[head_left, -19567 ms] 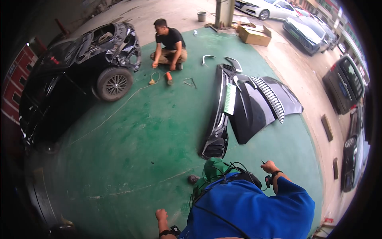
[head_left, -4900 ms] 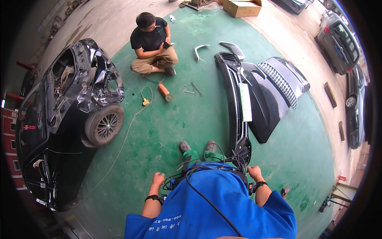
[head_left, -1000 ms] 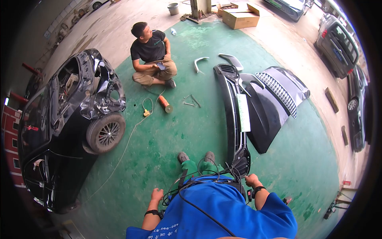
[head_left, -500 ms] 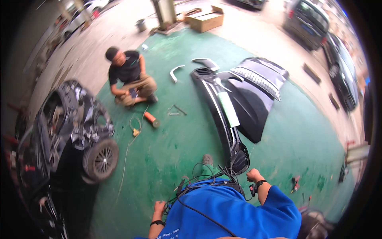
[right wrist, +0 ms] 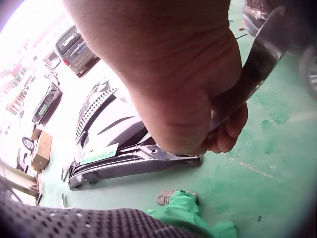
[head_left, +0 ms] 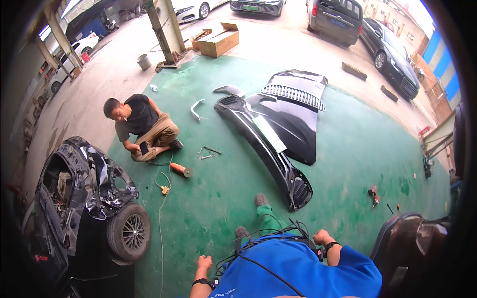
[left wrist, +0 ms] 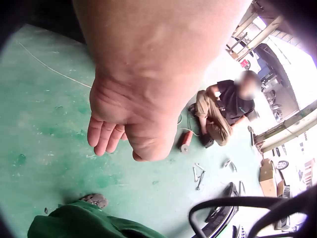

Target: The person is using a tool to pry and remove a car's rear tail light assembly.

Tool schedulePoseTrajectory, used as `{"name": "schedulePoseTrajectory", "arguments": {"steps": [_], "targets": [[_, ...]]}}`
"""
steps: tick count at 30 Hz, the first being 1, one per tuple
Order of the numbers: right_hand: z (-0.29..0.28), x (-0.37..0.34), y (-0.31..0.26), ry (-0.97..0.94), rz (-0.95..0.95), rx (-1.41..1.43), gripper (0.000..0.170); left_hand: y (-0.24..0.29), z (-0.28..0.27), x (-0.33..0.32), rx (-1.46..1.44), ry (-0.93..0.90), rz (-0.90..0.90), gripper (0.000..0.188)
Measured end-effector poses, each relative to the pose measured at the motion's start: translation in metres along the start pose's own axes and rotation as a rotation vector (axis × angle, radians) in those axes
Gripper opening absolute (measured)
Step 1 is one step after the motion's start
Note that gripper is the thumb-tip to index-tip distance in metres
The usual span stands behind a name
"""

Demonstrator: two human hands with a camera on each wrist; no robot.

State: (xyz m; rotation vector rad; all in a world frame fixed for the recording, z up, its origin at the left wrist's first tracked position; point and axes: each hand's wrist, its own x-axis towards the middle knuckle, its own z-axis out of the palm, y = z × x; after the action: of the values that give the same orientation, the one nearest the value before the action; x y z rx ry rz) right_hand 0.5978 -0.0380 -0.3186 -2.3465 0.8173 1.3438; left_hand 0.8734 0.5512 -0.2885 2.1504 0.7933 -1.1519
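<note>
My left hand (head_left: 203, 262) hangs beside my hip with fingers loosely bent and nothing in it; the left wrist view shows its palm side (left wrist: 143, 119). At my right side, my right hand (head_left: 324, 237) grips a flat, shiny metal tool (right wrist: 252, 69), whose broad end sticks out past the fingers in the right wrist view. The part inside the palm is hidden. Ahead on the green floor lie a black car bumper (head_left: 285, 174) with a green-white plate (head_left: 269, 134) and a dark hood (head_left: 298, 119). Black cables (head_left: 268, 260) loop at my waist.
A wrecked black car (head_left: 64, 198) stands left, a dark car's corner (head_left: 415, 246) close right. A person (head_left: 139, 119) sits cross-legged with a phone, near an orange grinder (head_left: 180, 169), its cord and several wrenches (head_left: 207, 151). A red tool (head_left: 373, 196) lies right.
My view swings right, so the car, seated person and bumper shift left, and the dark car's corner shows at right. The person, squatting at first, now sits looking at a phone.
</note>
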Motion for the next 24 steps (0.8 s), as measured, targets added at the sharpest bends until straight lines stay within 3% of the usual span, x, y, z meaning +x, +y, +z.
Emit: {"name": "schedulePoseTrajectory", "arguments": {"steps": [4, 7, 9, 11, 12, 13, 14, 15, 17, 18, 20, 21, 24], "targets": [[0.059, -0.063, 0.01, -0.049, 0.313, 0.33, 0.022, -0.037, 0.011, 0.024, 0.047, -0.087, -0.05, 0.046], [0.093, -0.102, 0.026, -0.035, -0.05, -0.275, 0.024, -0.031, 0.004, 0.014, 0.139, -0.154, -0.048, 0.052], [0.165, -0.071, 0.066, -0.046, 0.114, 0.111, 0.026, -0.033, 0.008, 0.022, 0.079, -0.109, 0.016, 0.048], [0.189, -0.067, 0.078, -0.067, 0.164, 0.258, 0.026, -0.033, 0.011, 0.029, 0.092, -0.084, 0.091, 0.044], [0.175, -0.075, 0.069, -0.084, 0.127, 0.208, 0.024, -0.025, 0.009, 0.024, 0.131, -0.08, 0.129, 0.043], [0.155, -0.084, 0.058, -0.107, 0.085, 0.147, 0.022, -0.059, 0.027, 0.092, 0.235, -0.085, 0.17, 0.043], [0.138, -0.104, 0.042, -0.088, 0.162, 0.416, 0.017, -0.07, 0.033, 0.104, 0.227, 0.02, 0.293, 0.042], [0.111, -0.131, 0.019, -0.051, 0.236, 0.685, 0.013, -0.067, 0.035, 0.087, 0.106, 0.121, 0.325, 0.032], [0.096, -0.127, 0.018, -0.012, 0.37, 0.896, 0.013, -0.033, 0.022, 0.029, 0.178, 0.187, 0.336, 0.022], [0.105, -0.126, 0.025, 0.029, 0.346, 0.928, 0.015, -0.021, 0.019, 0.007, 0.194, 0.232, 0.351, 0.02], [0.129, -0.118, 0.054, 0.098, 0.157, 0.752, 0.018, -0.009, 0.026, -0.015, 0.195, 0.263, 0.351, 0.02], [0.129, -0.128, 0.053, 0.051, 0.327, 0.845, 0.019, -0.008, 0.03, -0.019, 0.18, 0.252, 0.334, 0.021], [0.138, -0.157, 0.067, 0.022, 0.267, 0.665, 0.037, -0.019, 0.047, -0.029, 0.232, 0.244, 0.312, 0.025]]}}
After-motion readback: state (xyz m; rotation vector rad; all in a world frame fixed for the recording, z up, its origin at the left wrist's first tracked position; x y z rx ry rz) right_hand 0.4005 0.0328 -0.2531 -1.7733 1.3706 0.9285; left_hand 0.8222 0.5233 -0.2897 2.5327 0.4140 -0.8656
